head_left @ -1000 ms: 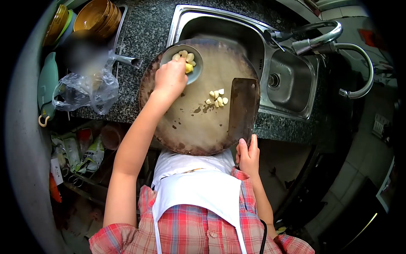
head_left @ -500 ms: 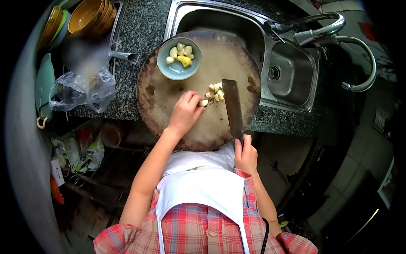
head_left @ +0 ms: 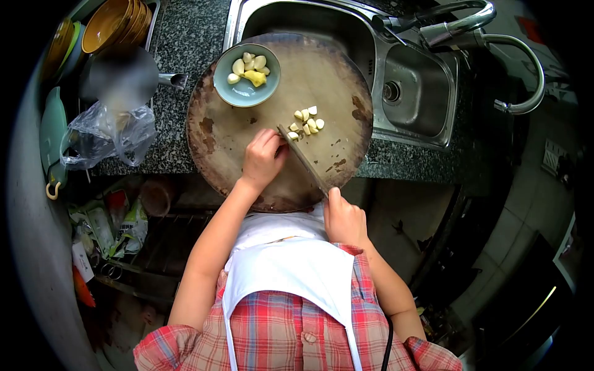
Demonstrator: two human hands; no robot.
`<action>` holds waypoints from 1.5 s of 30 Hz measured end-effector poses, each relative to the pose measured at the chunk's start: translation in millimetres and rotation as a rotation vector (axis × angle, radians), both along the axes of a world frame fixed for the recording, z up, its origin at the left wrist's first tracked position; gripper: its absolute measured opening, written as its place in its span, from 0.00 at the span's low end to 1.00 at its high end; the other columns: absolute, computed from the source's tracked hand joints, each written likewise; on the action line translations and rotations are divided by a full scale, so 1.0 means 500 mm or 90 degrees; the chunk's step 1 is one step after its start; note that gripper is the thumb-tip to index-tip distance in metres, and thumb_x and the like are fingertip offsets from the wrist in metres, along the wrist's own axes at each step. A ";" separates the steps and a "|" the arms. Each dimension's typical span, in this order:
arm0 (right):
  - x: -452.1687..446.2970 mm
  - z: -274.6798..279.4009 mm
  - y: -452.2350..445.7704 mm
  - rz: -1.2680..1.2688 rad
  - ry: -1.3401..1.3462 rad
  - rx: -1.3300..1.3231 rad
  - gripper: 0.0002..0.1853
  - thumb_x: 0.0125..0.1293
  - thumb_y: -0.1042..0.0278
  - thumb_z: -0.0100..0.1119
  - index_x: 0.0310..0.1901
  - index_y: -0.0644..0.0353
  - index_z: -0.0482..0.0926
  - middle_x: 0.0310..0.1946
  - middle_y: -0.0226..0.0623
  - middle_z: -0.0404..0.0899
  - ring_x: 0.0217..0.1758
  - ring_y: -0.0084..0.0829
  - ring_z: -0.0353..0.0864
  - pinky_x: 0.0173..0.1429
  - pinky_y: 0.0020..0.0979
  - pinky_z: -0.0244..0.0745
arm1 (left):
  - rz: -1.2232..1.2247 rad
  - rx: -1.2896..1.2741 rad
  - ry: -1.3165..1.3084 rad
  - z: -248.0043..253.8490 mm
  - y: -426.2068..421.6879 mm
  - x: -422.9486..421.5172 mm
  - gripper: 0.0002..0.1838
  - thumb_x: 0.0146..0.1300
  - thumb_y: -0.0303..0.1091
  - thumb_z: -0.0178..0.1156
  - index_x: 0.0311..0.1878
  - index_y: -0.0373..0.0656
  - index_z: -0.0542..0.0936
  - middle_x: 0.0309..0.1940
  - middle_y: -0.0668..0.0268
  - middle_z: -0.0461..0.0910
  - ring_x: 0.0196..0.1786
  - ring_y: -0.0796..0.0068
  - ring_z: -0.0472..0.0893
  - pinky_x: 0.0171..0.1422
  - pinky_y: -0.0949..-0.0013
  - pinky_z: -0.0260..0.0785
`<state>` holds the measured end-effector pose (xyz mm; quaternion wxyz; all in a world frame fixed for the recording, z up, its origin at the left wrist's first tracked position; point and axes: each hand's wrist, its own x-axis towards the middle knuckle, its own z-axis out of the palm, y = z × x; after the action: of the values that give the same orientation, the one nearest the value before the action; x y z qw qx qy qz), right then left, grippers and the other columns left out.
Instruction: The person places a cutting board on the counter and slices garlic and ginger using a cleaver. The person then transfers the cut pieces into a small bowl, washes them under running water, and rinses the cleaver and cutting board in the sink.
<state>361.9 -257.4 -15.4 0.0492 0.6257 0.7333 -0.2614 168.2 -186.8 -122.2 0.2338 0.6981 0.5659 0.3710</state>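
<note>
My left hand [head_left: 263, 157] has its fingers curled and pinched together against the left side of a cleaver blade [head_left: 304, 161]. They hold a garlic clove, mostly hidden by fingertips and blade. My right hand [head_left: 345, 216] is wrapped round the cleaver's handle, with the blade on edge, slanting up and left across a round wooden chopping board [head_left: 241, 136]. Just right of the blade tip lie several cut garlic pieces [head_left: 307, 120]. Left of them, on the board's far side, a pale blue bowl [head_left: 232, 93] holds whole peeled garlic cloves [head_left: 238, 66] and a yellow piece, apparently ginger [head_left: 255, 78].
The board partly covers a steel double sink [head_left: 417, 93] with a tap [head_left: 458, 28] at right. On the granite counter [head_left: 185, 37], stacked brown bowls [head_left: 111, 25], a plastic bag [head_left: 114, 136] and a green lid-like item [head_left: 54, 133] stand at left.
The cleaver has swung left from beside the cut pieces to my left fingertips, its blade turned onto its edge. My left fingers have drawn in round the clove. The whole view has shifted slightly.
</note>
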 end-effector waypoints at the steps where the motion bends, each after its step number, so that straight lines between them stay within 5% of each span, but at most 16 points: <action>1: -0.005 -0.011 0.008 -0.003 0.000 0.000 0.07 0.63 0.69 0.53 0.36 0.58 0.65 0.23 0.42 0.77 0.21 0.47 0.80 0.23 0.45 0.74 | -0.011 -0.005 0.011 0.000 0.000 -0.001 0.08 0.44 0.20 0.64 0.29 0.38 0.76 0.31 0.60 0.76 0.36 0.57 0.77 0.39 0.60 0.72; 5: -0.010 -0.034 0.021 -0.024 0.071 0.008 0.07 0.65 0.69 0.51 0.38 0.59 0.64 0.22 0.48 0.77 0.24 0.53 0.78 0.26 0.50 0.72 | 0.009 0.016 0.004 0.002 -0.007 0.006 0.08 0.46 0.20 0.65 0.32 0.37 0.79 0.31 0.60 0.78 0.35 0.59 0.78 0.38 0.62 0.73; 9: 0.041 -0.023 0.008 -0.282 0.240 0.002 0.09 0.70 0.65 0.50 0.45 0.61 0.66 0.24 0.55 0.77 0.29 0.59 0.77 0.29 0.52 0.67 | 0.025 0.054 0.003 0.007 0.015 0.046 0.08 0.53 0.21 0.65 0.37 0.39 0.81 0.34 0.61 0.79 0.34 0.63 0.79 0.37 0.65 0.73; 11: 0.057 -0.005 0.017 -0.325 0.302 0.013 0.09 0.70 0.67 0.49 0.45 0.63 0.67 0.23 0.56 0.76 0.28 0.58 0.77 0.28 0.48 0.68 | 0.108 -0.003 -0.176 0.048 0.036 0.058 0.09 0.54 0.21 0.66 0.39 0.41 0.82 0.36 0.62 0.79 0.33 0.70 0.78 0.34 0.70 0.72; 12: 0.069 -0.015 0.015 -0.339 0.312 0.017 0.07 0.71 0.67 0.48 0.42 0.62 0.66 0.20 0.42 0.72 0.21 0.38 0.71 0.23 0.37 0.63 | 0.143 0.027 -0.190 0.089 0.046 0.047 0.09 0.55 0.22 0.67 0.40 0.42 0.82 0.37 0.63 0.78 0.32 0.75 0.77 0.32 0.75 0.71; 13: 0.078 -0.028 0.013 -0.356 0.319 0.022 0.07 0.72 0.67 0.48 0.39 0.61 0.65 0.16 0.28 0.69 0.14 0.19 0.66 0.18 0.26 0.59 | 0.183 0.083 -0.145 0.101 0.064 0.023 0.10 0.52 0.22 0.67 0.39 0.43 0.82 0.36 0.64 0.77 0.35 0.70 0.77 0.36 0.70 0.71; 14: 0.081 -0.031 0.017 -0.374 0.344 0.010 0.07 0.72 0.67 0.47 0.37 0.59 0.64 0.16 0.23 0.66 0.15 0.12 0.61 0.17 0.21 0.55 | 0.222 0.135 -0.101 0.108 0.087 -0.010 0.11 0.50 0.23 0.68 0.38 0.45 0.82 0.34 0.65 0.77 0.37 0.65 0.76 0.40 0.65 0.70; 15: 0.078 -0.027 0.022 -0.371 0.344 0.008 0.07 0.72 0.67 0.47 0.37 0.59 0.64 0.16 0.23 0.66 0.15 0.12 0.61 0.17 0.21 0.55 | 0.224 0.184 0.080 0.133 0.122 -0.054 0.10 0.49 0.24 0.68 0.36 0.46 0.83 0.32 0.66 0.74 0.36 0.64 0.73 0.39 0.66 0.69; 17: 0.066 -0.014 0.037 -0.439 0.401 -0.023 0.07 0.72 0.68 0.47 0.36 0.59 0.63 0.16 0.23 0.66 0.14 0.13 0.61 0.17 0.21 0.55 | 0.256 0.018 0.302 0.153 0.170 -0.103 0.10 0.47 0.34 0.69 0.33 0.45 0.83 0.36 0.68 0.71 0.43 0.66 0.70 0.49 0.63 0.66; 23: 0.053 -0.011 0.043 -0.395 0.411 -0.008 0.08 0.72 0.67 0.49 0.36 0.59 0.64 0.15 0.23 0.67 0.14 0.13 0.61 0.17 0.22 0.54 | 0.175 -0.072 0.552 0.133 0.216 -0.124 0.12 0.44 0.35 0.70 0.35 0.48 0.84 0.37 0.69 0.71 0.47 0.68 0.69 0.51 0.64 0.62; 26: 0.056 -0.023 0.032 -0.382 0.397 -0.006 0.08 0.71 0.66 0.49 0.36 0.59 0.65 0.15 0.24 0.67 0.14 0.14 0.62 0.17 0.23 0.55 | 0.161 0.103 0.354 0.165 0.162 -0.122 0.14 0.45 0.31 0.69 0.39 0.53 0.85 0.35 0.72 0.72 0.46 0.67 0.70 0.49 0.62 0.62; 29: 0.051 -0.026 0.026 -0.364 0.396 -0.001 0.08 0.71 0.67 0.49 0.36 0.60 0.65 0.14 0.27 0.68 0.14 0.17 0.64 0.18 0.25 0.56 | 0.047 0.093 0.163 0.129 0.080 -0.081 0.16 0.46 0.26 0.67 0.41 0.49 0.84 0.31 0.69 0.76 0.37 0.67 0.74 0.42 0.64 0.66; 31: 0.047 -0.022 0.028 -0.339 0.359 -0.065 0.08 0.70 0.67 0.50 0.41 0.62 0.67 0.20 0.50 0.73 0.24 0.53 0.77 0.27 0.41 0.68 | -0.020 0.044 0.157 0.075 0.028 -0.047 0.17 0.46 0.24 0.67 0.43 0.47 0.84 0.33 0.67 0.78 0.37 0.65 0.76 0.40 0.64 0.69; 38: 0.033 -0.017 0.014 -0.281 0.339 -0.064 0.07 0.69 0.68 0.51 0.42 0.60 0.66 0.22 0.52 0.76 0.27 0.56 0.78 0.28 0.45 0.69 | 0.013 -0.017 0.015 0.045 -0.035 -0.026 0.15 0.49 0.22 0.65 0.43 0.42 0.83 0.37 0.65 0.79 0.38 0.64 0.77 0.42 0.64 0.72; 45: 0.007 -0.004 0.010 -0.156 0.234 -0.095 0.07 0.68 0.66 0.51 0.41 0.59 0.66 0.22 0.49 0.77 0.25 0.55 0.78 0.28 0.49 0.70 | 0.100 0.008 -0.059 0.009 -0.033 -0.017 0.08 0.48 0.25 0.70 0.33 0.39 0.83 0.29 0.63 0.80 0.33 0.63 0.77 0.37 0.65 0.71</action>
<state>365.2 -252.4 -17.5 -0.0712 0.6467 0.6268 -0.4288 159.9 -203.1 -117.8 0.2255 0.6352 0.6052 0.4235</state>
